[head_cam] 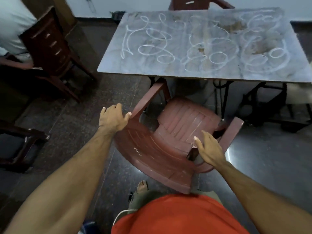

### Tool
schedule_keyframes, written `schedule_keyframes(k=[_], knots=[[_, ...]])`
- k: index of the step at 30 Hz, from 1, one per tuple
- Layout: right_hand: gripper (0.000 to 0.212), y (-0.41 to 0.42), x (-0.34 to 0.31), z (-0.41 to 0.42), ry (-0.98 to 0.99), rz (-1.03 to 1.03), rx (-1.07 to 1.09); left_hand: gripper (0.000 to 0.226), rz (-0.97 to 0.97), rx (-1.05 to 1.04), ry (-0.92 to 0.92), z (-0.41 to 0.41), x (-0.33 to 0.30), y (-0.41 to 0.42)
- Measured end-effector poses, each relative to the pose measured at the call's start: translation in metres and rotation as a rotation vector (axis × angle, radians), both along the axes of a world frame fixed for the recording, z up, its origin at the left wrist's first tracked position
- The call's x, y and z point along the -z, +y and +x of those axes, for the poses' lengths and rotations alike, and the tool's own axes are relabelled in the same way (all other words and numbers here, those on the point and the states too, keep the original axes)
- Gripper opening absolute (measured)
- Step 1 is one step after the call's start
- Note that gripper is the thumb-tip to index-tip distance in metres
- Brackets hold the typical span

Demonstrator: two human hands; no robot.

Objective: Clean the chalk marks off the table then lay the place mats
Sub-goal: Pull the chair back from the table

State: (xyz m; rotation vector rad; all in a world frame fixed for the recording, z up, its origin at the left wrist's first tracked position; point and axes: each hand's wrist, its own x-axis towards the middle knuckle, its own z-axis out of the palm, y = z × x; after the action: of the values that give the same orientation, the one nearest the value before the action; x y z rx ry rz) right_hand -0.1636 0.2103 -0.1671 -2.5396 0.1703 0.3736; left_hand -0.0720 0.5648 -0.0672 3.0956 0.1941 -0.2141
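Note:
The grey table [118,68] stands ahead of me, its top covered with white chalk marks [152,48] in loops and scribbles, plus a few brown stains. Between me and the table is a red plastic chair [182,119], its back towards me and tilted. My left hand [113,118] is at the chair's left back corner, thumb touching the armrest, fingers apart. My right hand [207,149] is spread over the right side of the chair's back and holds nothing. No place mats or cloth are in view.
A dark wooden chair [50,46] stands at the left, with a person in a white shirt [11,27] beside it. Another chair [194,4] sits behind the table. Black iron legs [222,98] support the table. A dark stool frame [22,144] is at lower left.

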Motion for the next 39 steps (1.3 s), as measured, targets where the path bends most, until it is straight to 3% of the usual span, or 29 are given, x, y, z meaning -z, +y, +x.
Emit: schedule_keyframes(k=[5,9,14,19,22,25,28,31,36,39], knots=[[0.073,0.020,0.010,-0.023,0.181,0.033,0.263,0.055,0.017,0.030,0.299,0.036,0.009,0.024],[0.075,0.040,0.018,-0.043,0.407,0.083,0.430,0.064,-0.091,0.043,0.498,0.064,0.027,0.049],[0.066,0.060,0.010,-0.057,0.558,0.152,0.614,0.059,-0.188,0.119,0.581,0.084,0.035,0.052],[0.062,0.070,-0.005,-0.062,0.587,0.291,0.791,0.050,-0.265,0.100,0.652,0.088,0.046,0.059],[0.059,0.073,-0.007,-0.063,0.646,0.362,0.835,0.042,-0.309,0.070,0.702,0.082,0.051,0.062],[0.051,0.075,-0.009,-0.063,0.699,0.396,0.856,0.041,-0.430,-0.087,0.749,0.079,0.055,0.067],[0.048,0.074,-0.007,-0.064,0.735,0.375,0.861,0.038,-0.584,-0.290,0.896,0.078,0.054,0.074],[0.047,0.074,-0.008,-0.064,0.719,0.364,0.879,0.039,-0.655,-0.352,1.023,0.081,0.058,0.079],[0.054,0.071,-0.011,-0.064,0.738,0.317,0.863,0.013,-0.782,-0.385,0.993,0.073,0.050,0.077],[0.055,0.067,-0.017,-0.065,0.723,0.298,0.869,0.008,-0.835,-0.407,0.984,0.064,0.049,0.076]])
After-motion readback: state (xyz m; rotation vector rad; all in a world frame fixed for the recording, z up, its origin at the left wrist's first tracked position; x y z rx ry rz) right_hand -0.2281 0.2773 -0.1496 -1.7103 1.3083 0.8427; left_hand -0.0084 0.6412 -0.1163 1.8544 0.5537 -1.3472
